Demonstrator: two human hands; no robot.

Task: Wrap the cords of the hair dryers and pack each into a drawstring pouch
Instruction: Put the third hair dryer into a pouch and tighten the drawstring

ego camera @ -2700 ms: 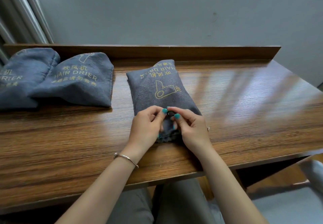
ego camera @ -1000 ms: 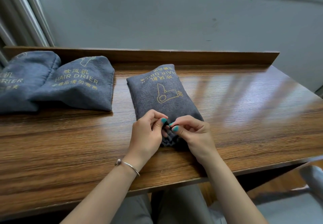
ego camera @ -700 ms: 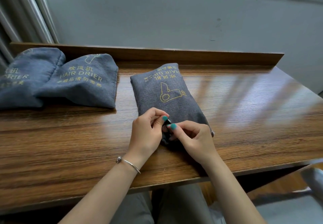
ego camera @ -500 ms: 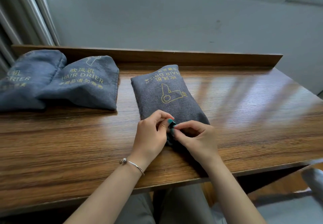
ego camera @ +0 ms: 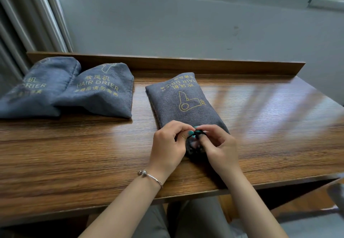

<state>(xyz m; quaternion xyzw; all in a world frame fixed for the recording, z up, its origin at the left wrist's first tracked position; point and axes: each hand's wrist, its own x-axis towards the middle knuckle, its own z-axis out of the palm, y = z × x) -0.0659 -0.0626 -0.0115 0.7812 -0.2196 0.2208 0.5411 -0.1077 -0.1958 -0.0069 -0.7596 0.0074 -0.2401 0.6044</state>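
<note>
At the gathered mouth of the grey fabric drawstring pouch point(ego camera: 186, 104), the black cord point(ego camera: 195, 134), previously only fingered, is now pinched by left hand point(ego camera: 168, 144) and right hand point(ego camera: 220, 146); tying judged nearly finished.

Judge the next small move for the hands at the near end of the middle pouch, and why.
Probably pull the black drawstring tight to finish the knot: both the left hand and the right hand pinch it at the gathered mouth of the middle pouch, which looks filled, like the two pouches lying at the left.
</note>
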